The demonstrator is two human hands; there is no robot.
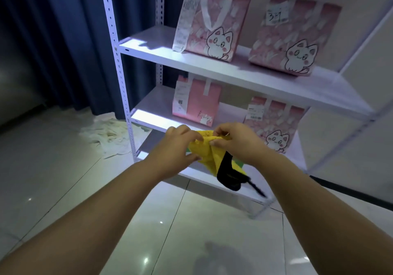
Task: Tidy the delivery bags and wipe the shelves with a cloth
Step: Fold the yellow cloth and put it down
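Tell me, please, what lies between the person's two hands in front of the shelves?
In the head view, a bunched yellow cloth spans the gap; the left hand and right hand each pinch it, and a black piece hangs below.

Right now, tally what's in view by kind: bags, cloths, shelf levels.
Pink bags: 4
Yellow cloth: 1
Shelf levels: 3
Total: 8

Yellow cloth [207,151] with black piece [228,175]. Pink delivery bag [214,19]: pale leaf print, white pink-cheeked cartoon cat, white handle; same pattern on neighbouring bag [295,36]. White shelving [148,47], perforated uprights. Dark blue curtain [63,41]. Pale glossy floor tiles [63,179].
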